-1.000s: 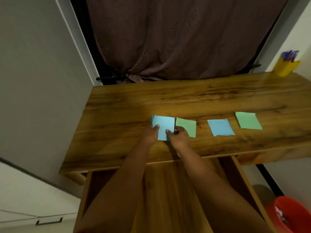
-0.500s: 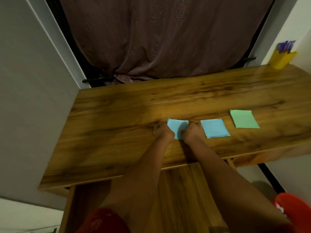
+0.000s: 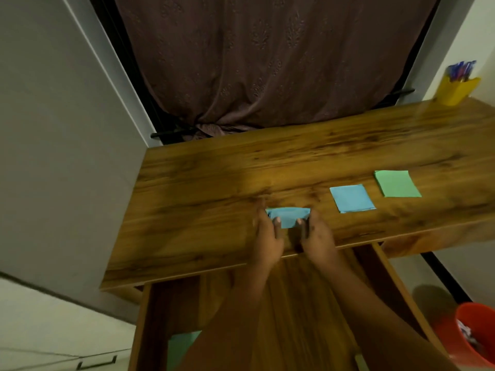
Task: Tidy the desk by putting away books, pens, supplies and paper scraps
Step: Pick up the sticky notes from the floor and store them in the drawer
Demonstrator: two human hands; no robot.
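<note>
Head view gives us the whole tabletop (image 3: pixel 203 183), its drawer (image 3: pixel 302 295) pulled open below the near edge, a red bin (image 3: pixel 471 330) on the floor at right and a yellow pen cup (image 3: pixel 456 89) at the far right corner. A second ago four paper squares lay in a row here; now we count only three spots, since the green square beside the left blue one has gone, most likely gathered under or into the blue stack (image 3: pixel 288 216) we hold. That stack sits at the near middle of the tabletop, just above the drawer. Our left hand (image 3: pixel 266 234) pinches its left edge, thumb on top; our right hand (image 3: pixel 317 235) pinches the right edge likewise, so each grip is closed on the stack. A blue square (image 3: pixel 351 198) and a green square (image 3: pixel 396 183) lie apart to the right, untouched. We judge the gathering under way: those two remain, then all go away.
</note>
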